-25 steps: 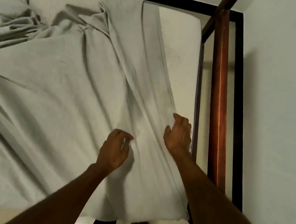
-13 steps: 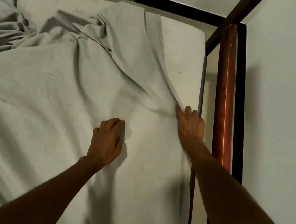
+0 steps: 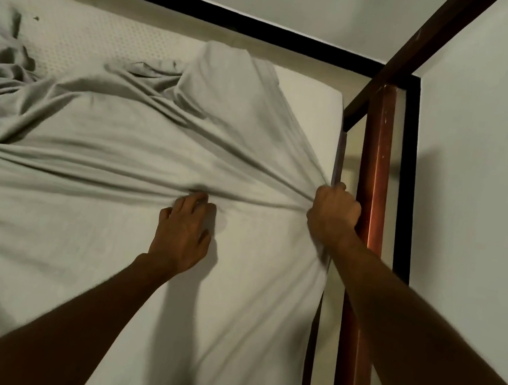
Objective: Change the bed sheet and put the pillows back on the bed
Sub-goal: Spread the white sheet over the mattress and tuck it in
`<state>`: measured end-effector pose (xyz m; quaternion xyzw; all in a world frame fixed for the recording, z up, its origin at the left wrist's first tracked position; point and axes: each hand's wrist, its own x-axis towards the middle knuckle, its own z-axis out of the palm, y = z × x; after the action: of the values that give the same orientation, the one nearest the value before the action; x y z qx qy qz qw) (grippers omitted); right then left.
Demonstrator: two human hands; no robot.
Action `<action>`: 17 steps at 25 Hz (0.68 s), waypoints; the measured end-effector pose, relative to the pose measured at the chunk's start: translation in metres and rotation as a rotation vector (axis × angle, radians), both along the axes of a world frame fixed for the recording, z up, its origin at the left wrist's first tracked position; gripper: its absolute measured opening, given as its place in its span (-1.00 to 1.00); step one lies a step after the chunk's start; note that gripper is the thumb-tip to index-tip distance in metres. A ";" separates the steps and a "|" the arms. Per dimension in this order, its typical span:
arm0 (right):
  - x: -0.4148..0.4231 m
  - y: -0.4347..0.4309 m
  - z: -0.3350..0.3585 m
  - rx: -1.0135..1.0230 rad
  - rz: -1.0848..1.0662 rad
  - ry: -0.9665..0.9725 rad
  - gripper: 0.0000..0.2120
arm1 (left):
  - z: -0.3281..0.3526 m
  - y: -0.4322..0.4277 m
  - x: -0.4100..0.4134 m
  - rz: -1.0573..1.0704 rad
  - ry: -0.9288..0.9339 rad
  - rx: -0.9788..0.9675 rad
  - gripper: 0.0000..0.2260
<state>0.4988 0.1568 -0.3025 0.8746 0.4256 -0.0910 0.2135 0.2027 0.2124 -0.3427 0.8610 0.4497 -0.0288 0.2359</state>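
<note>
The right hand (image 3: 333, 212) is closed in a fist, gripping a bunch of the grey sheet (image 3: 96, 201) at the mattress's (image 3: 309, 101) right edge, just beside the wooden post (image 3: 376, 177). The left hand (image 3: 183, 234) lies open, fingers pressing the sheet. The sheet covers the near mattress and is rumpled at the far left, with the far right corner bare.

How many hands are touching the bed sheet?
2. The left hand presses on the bed sheet mid-bed; the right hand grips its edge beside the wooden post. No others show.
</note>
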 end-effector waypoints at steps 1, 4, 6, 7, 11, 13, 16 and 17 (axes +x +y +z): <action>0.010 0.013 0.000 0.141 -0.004 0.055 -0.90 | 0.002 0.014 0.007 -0.022 -0.020 0.027 -0.49; 0.029 0.066 -0.018 0.504 -0.004 0.299 -0.84 | 0.003 0.069 0.033 -0.009 -0.078 0.141 -0.56; 0.025 0.100 -0.029 0.635 0.055 0.440 -0.68 | 0.005 0.094 0.047 0.083 -0.055 0.092 -0.56; 0.020 0.116 -0.036 0.655 0.078 0.468 -0.60 | 0.002 0.100 0.052 0.105 -0.004 0.063 -0.54; 0.007 0.161 -0.050 0.527 0.276 0.376 -0.44 | -0.012 0.100 0.057 0.046 0.089 0.208 -0.52; 0.008 0.163 -0.052 0.419 0.385 0.280 -0.46 | -0.017 0.103 0.056 0.034 0.078 0.283 -0.51; 0.048 0.160 -0.043 0.319 0.338 0.018 -0.58 | -0.021 0.107 0.059 0.034 0.089 0.267 -0.45; 0.073 0.161 -0.035 0.247 0.282 -0.122 -0.62 | -0.021 0.109 0.062 0.015 0.098 0.264 -0.43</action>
<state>0.5718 0.3176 -0.3378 0.8297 0.5382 0.0459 0.1406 0.2643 0.3219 -0.3639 0.8787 0.4670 -0.0099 0.0985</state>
